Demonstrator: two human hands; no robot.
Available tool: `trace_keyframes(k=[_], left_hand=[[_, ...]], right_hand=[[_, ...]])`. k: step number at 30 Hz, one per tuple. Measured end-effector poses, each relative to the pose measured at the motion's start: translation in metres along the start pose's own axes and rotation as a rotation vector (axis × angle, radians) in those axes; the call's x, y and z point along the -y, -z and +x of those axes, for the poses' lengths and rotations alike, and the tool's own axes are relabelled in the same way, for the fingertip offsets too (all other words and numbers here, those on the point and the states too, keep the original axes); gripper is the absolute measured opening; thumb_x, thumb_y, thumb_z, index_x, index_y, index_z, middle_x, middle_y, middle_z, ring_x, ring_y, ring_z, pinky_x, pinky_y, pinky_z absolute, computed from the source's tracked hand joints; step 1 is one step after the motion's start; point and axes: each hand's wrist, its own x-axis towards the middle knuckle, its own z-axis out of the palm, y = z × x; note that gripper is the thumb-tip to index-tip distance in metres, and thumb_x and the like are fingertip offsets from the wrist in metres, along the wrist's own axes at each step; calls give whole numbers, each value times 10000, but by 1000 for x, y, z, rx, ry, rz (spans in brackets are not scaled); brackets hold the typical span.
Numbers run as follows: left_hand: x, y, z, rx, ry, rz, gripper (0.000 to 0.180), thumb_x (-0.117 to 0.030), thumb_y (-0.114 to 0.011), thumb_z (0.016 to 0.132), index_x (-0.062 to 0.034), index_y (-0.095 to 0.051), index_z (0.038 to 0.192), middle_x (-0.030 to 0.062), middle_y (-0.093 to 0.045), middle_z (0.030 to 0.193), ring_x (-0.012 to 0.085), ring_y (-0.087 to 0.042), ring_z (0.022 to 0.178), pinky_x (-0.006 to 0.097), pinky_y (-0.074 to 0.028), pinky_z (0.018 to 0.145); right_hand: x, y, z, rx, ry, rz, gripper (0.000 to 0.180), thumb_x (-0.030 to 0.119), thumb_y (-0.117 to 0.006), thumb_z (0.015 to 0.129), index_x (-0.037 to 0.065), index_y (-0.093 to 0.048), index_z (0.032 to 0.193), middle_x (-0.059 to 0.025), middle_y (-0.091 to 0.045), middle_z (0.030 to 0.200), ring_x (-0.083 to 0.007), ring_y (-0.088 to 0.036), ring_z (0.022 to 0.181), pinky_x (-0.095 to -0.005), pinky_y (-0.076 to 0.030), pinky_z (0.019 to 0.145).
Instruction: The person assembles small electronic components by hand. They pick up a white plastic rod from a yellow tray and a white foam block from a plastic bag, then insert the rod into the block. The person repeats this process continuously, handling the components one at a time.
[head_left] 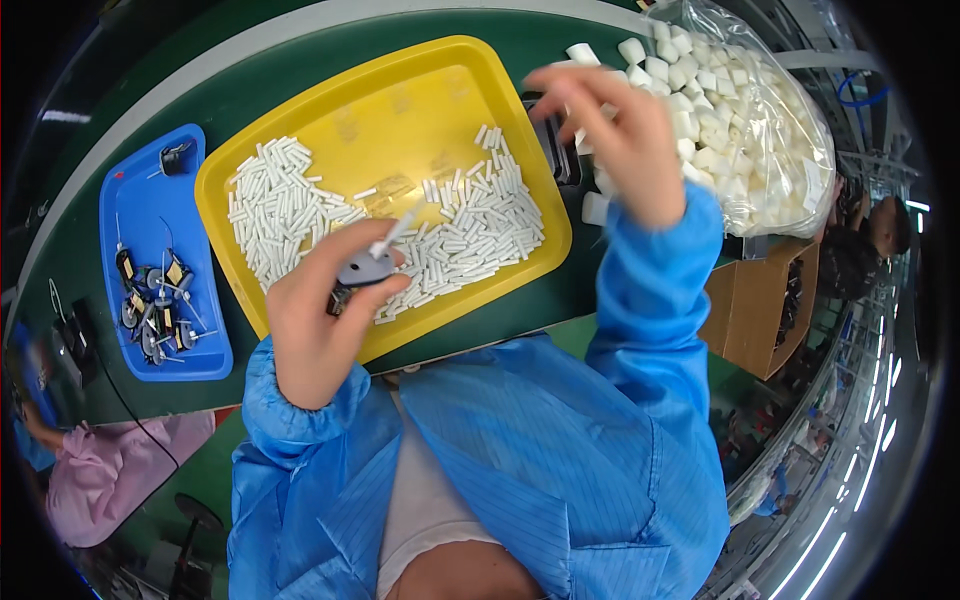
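Observation:
My left hand (318, 305) is closed on a small assembly (367, 267) with a grey oval top and a white stem pointing up and to the right. Its dark lower part is mostly hidden in my fingers. This hand is over the near side of a yellow tray (370, 75), which holds two heaps of short white tubes (275, 205). To the right, my right hand (620, 125) is raised beside a pile of white foam plugs (690, 85), with slightly blurred, bent fingers spread apart. I see nothing between them.
A blue tray (140, 365) on the left holds several similar dark assemblies (155, 300) with stems and wires. The foam plugs spill from a clear plastic bag (815, 150). A dark case (565, 155) lies beside the yellow tray. Right of the table is a cardboard box (745, 315).

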Motion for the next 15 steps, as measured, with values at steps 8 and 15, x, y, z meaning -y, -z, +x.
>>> trace_keyframes(k=[8, 15], left_hand=[[10, 5, -3, 19, 59, -57, 276, -14, -673, 747, -33, -569, 1002, 62, -633, 797, 96, -595, 721, 212, -440, 597], [16, 9, -5, -17, 57, -75, 249, -26, -667, 758, -35, -570, 987, 36, -628, 766, 69, -571, 691, 191, -405, 539]], right_hand=[[-133, 63, 86, 1, -146, -689, 262, 289, -659, 734, 60, -657, 861, -127, -647, 814, -261, -622, 708, -349, -496, 660], [-141, 43, 117, 40, -219, -946, 381, 376, -699, 672, 12, -641, 770, -151, -641, 745, -268, -637, 638, -349, -508, 625]])
